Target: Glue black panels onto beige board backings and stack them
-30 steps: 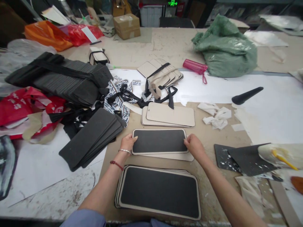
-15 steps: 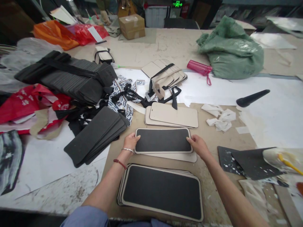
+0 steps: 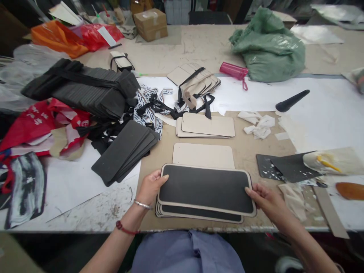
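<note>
Between my two hands is a rectangular black panel with a beige border and rounded corners (image 3: 206, 187). My left hand (image 3: 152, 185) pinches its left end, thumb on top. My right hand (image 3: 263, 197) grips the right end the same way. The panel is held slightly tilted over a stack of similar bordered panels (image 3: 199, 213), which it mostly covers. Just behind it lies a plain beige panel (image 3: 203, 153), its near edge hidden. Farther back are several beige panels (image 3: 210, 124) in a small pile. Left of my hands, plain black panels (image 3: 125, 151) are fanned out.
A strapped bundle of black pieces (image 3: 93, 89) and a red bag (image 3: 34, 121) lie at left. Farther back are a pink pouch (image 3: 233, 70) and a green sack (image 3: 270, 49). At right are a black-handled tool (image 3: 292, 100), crumpled scraps (image 3: 260, 125) and a glue-spotted black sheet (image 3: 292, 167).
Both hands have drawn the bordered panel toward me, off the plain beige panel and over the near stack. The view has also shifted.
</note>
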A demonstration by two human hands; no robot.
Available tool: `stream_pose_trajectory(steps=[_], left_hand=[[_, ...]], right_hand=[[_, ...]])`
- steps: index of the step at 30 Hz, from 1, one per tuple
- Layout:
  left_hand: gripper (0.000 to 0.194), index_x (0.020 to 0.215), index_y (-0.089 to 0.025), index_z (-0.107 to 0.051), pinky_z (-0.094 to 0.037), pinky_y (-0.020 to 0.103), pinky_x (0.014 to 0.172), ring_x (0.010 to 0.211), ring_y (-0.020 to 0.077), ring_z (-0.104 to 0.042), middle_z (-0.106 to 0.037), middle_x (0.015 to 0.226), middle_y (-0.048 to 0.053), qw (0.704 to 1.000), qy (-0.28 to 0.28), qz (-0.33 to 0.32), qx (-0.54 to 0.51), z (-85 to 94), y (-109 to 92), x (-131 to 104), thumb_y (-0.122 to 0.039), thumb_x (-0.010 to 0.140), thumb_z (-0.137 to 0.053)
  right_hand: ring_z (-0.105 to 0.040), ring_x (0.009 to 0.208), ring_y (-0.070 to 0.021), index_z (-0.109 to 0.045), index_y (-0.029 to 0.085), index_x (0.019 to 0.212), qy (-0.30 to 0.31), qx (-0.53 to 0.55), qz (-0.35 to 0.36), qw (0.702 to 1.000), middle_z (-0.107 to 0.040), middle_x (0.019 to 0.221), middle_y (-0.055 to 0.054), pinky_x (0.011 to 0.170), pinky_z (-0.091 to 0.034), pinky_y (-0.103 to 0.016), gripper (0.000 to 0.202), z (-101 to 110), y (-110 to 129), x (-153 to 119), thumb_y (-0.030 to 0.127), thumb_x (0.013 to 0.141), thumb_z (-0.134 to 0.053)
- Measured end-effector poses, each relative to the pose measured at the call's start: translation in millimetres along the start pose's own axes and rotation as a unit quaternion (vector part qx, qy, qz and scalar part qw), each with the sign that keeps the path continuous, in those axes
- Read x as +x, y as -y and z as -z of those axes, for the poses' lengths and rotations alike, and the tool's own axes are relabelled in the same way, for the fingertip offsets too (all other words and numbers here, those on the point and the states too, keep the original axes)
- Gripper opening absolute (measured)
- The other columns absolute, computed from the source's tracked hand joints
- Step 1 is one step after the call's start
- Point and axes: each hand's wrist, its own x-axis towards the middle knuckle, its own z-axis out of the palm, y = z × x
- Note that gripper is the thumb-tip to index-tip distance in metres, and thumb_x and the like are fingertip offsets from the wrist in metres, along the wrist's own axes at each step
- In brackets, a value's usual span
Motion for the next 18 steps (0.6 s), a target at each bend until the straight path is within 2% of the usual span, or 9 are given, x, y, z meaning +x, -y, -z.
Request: stream_pose_trajectory(steps=[2, 7, 12, 18], left_hand=[[0.036, 0.069, -0.012, -0.060, -0.047, 0.026, 0.058, 0.057, 0.0141, -0.058, -0.065, 0.060, 0.002, 1.000, -0.001, 0.020, -0.008, 7.2, 18, -7, -0.032, 0.044, -0.076], [0.039, 0.070, -0.012, -0.061, -0.047, 0.026, 0.059, 0.055, 0.0135, -0.058, -0.066, 0.062, 0.002, 1.000, 0.001, 0.016, -0.013, 12.6, 45, -5, -0.031, 0.041, -0.076], [0.038, 0.071, -0.012, -0.060, -0.047, 0.028, 0.061, 0.059, 0.0157, -0.059, -0.066, 0.062, 0.003, 1.000, -0.007, -0.006, 0.008, 13.0, 53, -4, -0.032, 0.042, -0.074], [0.038, 0.069, -0.013, -0.060, -0.045, 0.027, 0.061, 0.060, 0.0153, -0.058, -0.065, 0.062, 0.003, 0.999, -0.021, -0.009, 0.039, 16.7, 49, -9, -0.036, 0.042, -0.073]], right_hand=[[-0.039, 0.047, -0.0113, -0.038, 0.021, 0.055, 0.028, 0.041, -0.020, 0.999, -0.040, 0.049, 0.003, 0.044, -0.034, -0.023, 0.036, -15, -18, -17, 0.054, 0.066, -0.048], [-0.037, 0.047, -0.0109, -0.036, 0.022, 0.053, -0.012, 0.005, -0.025, 1.000, -0.036, 0.049, 0.005, 0.046, -0.032, -0.024, 0.037, -39, -47, -25, 0.054, 0.066, -0.046], [-0.036, 0.048, -0.0111, -0.035, 0.022, 0.054, -0.037, -0.040, -0.014, 0.998, -0.034, 0.049, 0.005, 0.048, -0.032, -0.024, 0.036, -45, -59, -22, 0.053, 0.068, -0.044], [-0.039, 0.050, -0.0122, -0.036, 0.021, 0.055, -0.047, -0.085, 0.003, 0.995, -0.037, 0.049, 0.004, 0.050, -0.033, -0.024, 0.035, -50, -59, -21, 0.053, 0.069, -0.043]])
